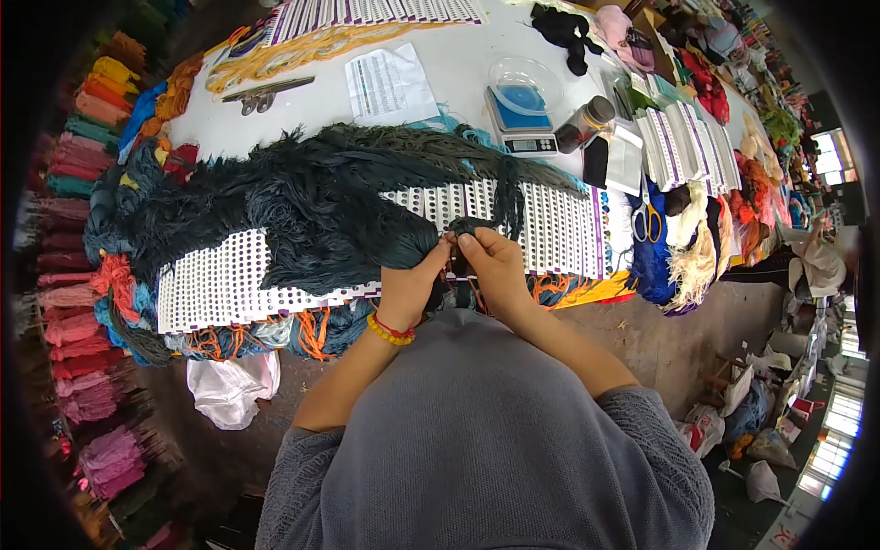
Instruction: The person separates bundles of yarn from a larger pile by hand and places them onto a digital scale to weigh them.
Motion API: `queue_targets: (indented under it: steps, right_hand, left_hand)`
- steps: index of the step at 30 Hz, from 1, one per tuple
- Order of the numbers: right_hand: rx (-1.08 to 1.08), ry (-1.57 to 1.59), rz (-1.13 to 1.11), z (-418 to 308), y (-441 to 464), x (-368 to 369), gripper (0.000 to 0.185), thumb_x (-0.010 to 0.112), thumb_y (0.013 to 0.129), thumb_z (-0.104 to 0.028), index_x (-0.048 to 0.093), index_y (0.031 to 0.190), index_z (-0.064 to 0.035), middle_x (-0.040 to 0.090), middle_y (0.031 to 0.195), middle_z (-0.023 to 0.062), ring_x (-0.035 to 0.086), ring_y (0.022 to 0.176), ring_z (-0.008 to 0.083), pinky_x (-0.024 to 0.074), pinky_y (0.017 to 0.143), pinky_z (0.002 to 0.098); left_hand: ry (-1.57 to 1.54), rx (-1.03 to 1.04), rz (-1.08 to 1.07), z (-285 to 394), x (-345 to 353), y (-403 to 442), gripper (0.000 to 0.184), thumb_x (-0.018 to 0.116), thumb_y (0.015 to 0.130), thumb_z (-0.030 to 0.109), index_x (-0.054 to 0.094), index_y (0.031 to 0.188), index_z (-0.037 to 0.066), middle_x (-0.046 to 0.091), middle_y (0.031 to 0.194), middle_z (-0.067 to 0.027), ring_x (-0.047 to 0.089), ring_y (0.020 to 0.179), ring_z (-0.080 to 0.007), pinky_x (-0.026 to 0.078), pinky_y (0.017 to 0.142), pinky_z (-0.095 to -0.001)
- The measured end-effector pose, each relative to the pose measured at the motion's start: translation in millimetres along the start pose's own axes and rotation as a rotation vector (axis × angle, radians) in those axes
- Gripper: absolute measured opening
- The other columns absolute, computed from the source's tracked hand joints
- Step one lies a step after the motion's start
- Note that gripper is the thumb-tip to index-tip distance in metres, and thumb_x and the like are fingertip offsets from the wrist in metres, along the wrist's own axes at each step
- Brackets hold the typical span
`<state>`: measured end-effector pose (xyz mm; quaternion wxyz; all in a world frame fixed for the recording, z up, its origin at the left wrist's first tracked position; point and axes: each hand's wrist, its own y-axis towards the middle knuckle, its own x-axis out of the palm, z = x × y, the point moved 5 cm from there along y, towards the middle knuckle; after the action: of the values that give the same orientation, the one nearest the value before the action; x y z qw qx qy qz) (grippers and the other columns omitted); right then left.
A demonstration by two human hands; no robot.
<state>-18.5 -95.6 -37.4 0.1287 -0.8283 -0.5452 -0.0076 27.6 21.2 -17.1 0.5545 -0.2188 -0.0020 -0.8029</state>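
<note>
A large heap of dark teal yarn (321,197) lies across white cards punched with rows of holes (215,280). At the table's near edge, my left hand (412,280) is closed around the gathered end of this yarn. Close beside it, my right hand (490,266) pinches a small dark strand of yarn (466,225), thumb and fingers together. The fingertips of both hands almost meet. Exactly how the strand runs between them is too small to make out. More holed cards (559,225) lie just beyond my right hand.
Behind the yarn are a printed sheet (392,84), a metal clip bar (268,92), and a digital scale (530,145) bearing a clear bowl (524,84). A dark-lidded jar (587,124) and orange-handled scissors (647,220) are at the right. Coloured yarn hanks (78,335) hang at the left.
</note>
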Motion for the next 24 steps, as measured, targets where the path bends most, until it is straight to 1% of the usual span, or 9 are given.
queue_targets:
  steps: [3,6,8,11,15,17,20,22,24]
  right_hand:
    - [0.048,0.045,0.015,-4,-4,3,0.022,0.052,0.086,-0.013,0.052,0.069,-0.0001,0.043,0.058,-0.0057,0.033,0.055,0.0014,0.0287,0.046,0.0208]
    - [0.001,-0.018,-0.008,-3,-3,2,0.022,0.052,0.086,-0.013,0.054,0.069,-0.0005,0.043,0.059,-0.0059,0.033,0.055,0.0015,0.0288,0.045,0.0207]
    - [0.015,-0.023,-0.016,3,-3,0,0.022,0.052,0.086,-0.014,0.054,0.069,-0.0003,0.043,0.058,-0.0057,0.034,0.054,0.0016,0.0291,0.045,0.0208]
    - [-0.016,-0.08,-0.027,2,-3,1,0.021,0.053,0.085,-0.013,0.054,0.069,0.0001,0.043,0.058,-0.0051,0.034,0.054,0.0022,0.0295,0.046,0.0212]
    - [-0.091,-0.165,-0.005,-10,-5,3,0.022,0.054,0.085,-0.013,0.051,0.068,0.0005,0.042,0.058,-0.0042,0.034,0.054,0.0031,0.0297,0.046,0.0223]
    - [-0.084,-0.149,0.006,-4,-3,1,0.022,0.054,0.085,-0.013,0.051,0.068,0.0006,0.043,0.058,-0.0041,0.034,0.055,0.0031,0.0302,0.046,0.0224]
    - [-0.06,-0.115,0.006,3,-1,-3,0.022,0.054,0.085,-0.013,0.05,0.068,0.0008,0.043,0.058,-0.0039,0.034,0.055,0.0031,0.0309,0.047,0.0225]
    - [-0.042,-0.099,-0.004,5,0,-4,0.022,0.054,0.085,-0.013,0.05,0.068,0.0009,0.044,0.057,-0.0039,0.034,0.055,0.003,0.0311,0.047,0.0224]
    - [-0.068,-0.152,-0.036,2,-1,-1,0.021,0.054,0.085,-0.013,0.051,0.069,0.0008,0.05,0.06,-0.0023,0.039,0.056,0.0026,0.0333,0.048,0.0206]
  left_hand:
    - [0.021,-0.025,-0.018,-3,0,0,0.009,0.06,0.079,0.003,0.062,0.085,-0.002,0.061,0.078,-0.0018,0.056,0.071,-0.0079,0.044,0.063,-0.0212]
    - [0.12,0.064,-0.024,0,0,-1,0.009,0.06,0.078,0.004,0.062,0.085,-0.002,0.061,0.078,-0.0017,0.056,0.069,-0.0082,0.044,0.062,-0.0219]
    - [0.309,0.255,-0.045,8,3,-2,0.01,0.061,0.078,0.005,0.061,0.085,-0.002,0.061,0.077,-0.0021,0.056,0.069,-0.0086,0.044,0.062,-0.0227]
    - [0.321,0.294,-0.02,5,0,-1,0.01,0.061,0.078,0.006,0.061,0.083,-0.003,0.061,0.075,-0.0021,0.056,0.068,-0.0088,0.044,0.062,-0.023]
    - [0.296,0.235,-0.082,7,-1,-1,0.008,0.06,0.078,0.005,0.061,0.081,-0.002,0.06,0.075,-0.0016,0.055,0.068,-0.0085,0.043,0.061,-0.0227]
    - [0.205,0.123,-0.074,6,-1,-1,0.007,0.059,0.079,0.005,0.06,0.079,-0.002,0.06,0.074,-0.0009,0.055,0.067,-0.0081,0.043,0.06,-0.0225]
    - [0.132,0.049,-0.065,3,-2,0,0.007,0.058,0.08,0.004,0.06,0.079,-0.002,0.06,0.074,-0.0006,0.055,0.066,-0.0077,0.043,0.06,-0.0226]
    - [0.168,0.079,-0.073,-1,-5,2,0.007,0.057,0.08,0.004,0.06,0.079,-0.002,0.06,0.074,-0.0007,0.054,0.066,-0.0076,0.043,0.06,-0.0224]
    - [0.205,0.108,-0.081,-2,-6,2,0.007,0.057,0.08,0.004,0.06,0.079,-0.001,0.06,0.074,-0.0008,0.054,0.066,-0.0075,0.043,0.06,-0.0223]
